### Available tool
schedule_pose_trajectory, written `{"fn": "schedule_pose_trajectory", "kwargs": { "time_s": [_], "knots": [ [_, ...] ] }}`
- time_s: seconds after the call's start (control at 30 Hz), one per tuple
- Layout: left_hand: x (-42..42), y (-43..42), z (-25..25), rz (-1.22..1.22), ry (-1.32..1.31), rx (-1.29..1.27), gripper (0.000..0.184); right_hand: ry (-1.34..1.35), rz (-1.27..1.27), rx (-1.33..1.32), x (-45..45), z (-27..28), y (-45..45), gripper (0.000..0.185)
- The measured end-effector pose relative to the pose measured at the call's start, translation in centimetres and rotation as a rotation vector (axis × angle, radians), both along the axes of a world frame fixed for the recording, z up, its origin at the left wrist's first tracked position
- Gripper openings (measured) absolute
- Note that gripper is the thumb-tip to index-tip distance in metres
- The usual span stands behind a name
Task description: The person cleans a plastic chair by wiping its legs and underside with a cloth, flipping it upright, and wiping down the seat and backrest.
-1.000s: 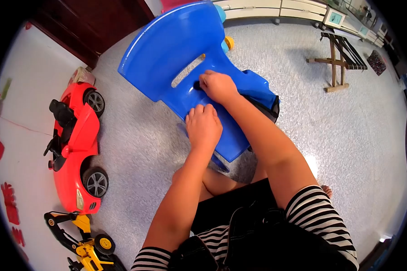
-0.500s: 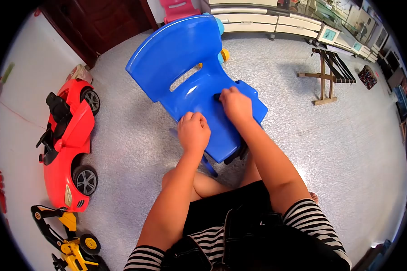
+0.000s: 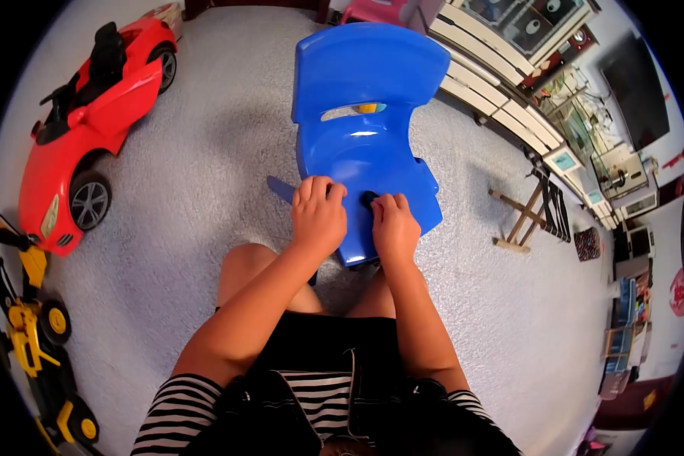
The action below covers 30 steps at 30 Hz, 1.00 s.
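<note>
A blue plastic chair (image 3: 372, 72) stands right in front of me, its backrest on the far side and its seat under my hands. My left hand (image 3: 319, 215) is over the left part of the seat, fingers curled. A bit of something dark shows at its fingertips, too small to name. Over the right front of the seat, my right hand (image 3: 395, 228) pinches a small black object (image 3: 368, 199), whose kind I cannot make out. My two hands are a short gap apart, at about the same height.
A red toy ride-on car (image 3: 91, 129) and a yellow-black toy excavator (image 3: 30, 327) stand along the left. At right are a folding stool (image 3: 536, 213), a patterned box (image 3: 587, 245) and a white drawer cabinet (image 3: 479, 87). Part of a pink chair (image 3: 376, 11) shows behind the blue one.
My view has turned to the right, so the car sits further left and more of the cabinet shows. My right hand has come nearer to me, level with the left; the black object remains at its fingers.
</note>
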<state>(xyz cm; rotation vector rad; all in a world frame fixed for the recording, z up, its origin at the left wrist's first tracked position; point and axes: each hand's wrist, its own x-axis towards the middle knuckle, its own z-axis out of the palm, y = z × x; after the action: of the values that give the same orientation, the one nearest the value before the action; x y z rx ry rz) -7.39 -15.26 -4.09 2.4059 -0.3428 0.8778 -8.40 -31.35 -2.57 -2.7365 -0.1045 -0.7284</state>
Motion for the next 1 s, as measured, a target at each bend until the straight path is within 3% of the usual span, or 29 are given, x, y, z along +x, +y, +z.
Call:
{"fn": "schedule_pose_trajectory", "kwargs": {
  "time_s": [0.33,0.5,0.67,1.0],
  "knots": [
    [-0.8,0.9,-1.3,-0.048,-0.008,-0.115,0.026,0.066,-0.230,-0.086,8.6,-0.1,-2.7,0.015],
    [-0.5,1.0,-2.3,-0.108,-0.065,-0.276,0.027,0.021,-0.003,-0.082,2.6,0.0,0.6,0.009],
    [-0.6,1.1,-1.8,-0.136,-0.071,-0.270,0.024,0.009,0.092,0.040,-1.6,0.4,2.5,0.008],
    [-0.6,1.2,-1.8,-0.125,-0.059,-0.231,0.019,0.085,-0.145,-0.052,8.5,0.1,-1.4,0.011]
  ]
}}
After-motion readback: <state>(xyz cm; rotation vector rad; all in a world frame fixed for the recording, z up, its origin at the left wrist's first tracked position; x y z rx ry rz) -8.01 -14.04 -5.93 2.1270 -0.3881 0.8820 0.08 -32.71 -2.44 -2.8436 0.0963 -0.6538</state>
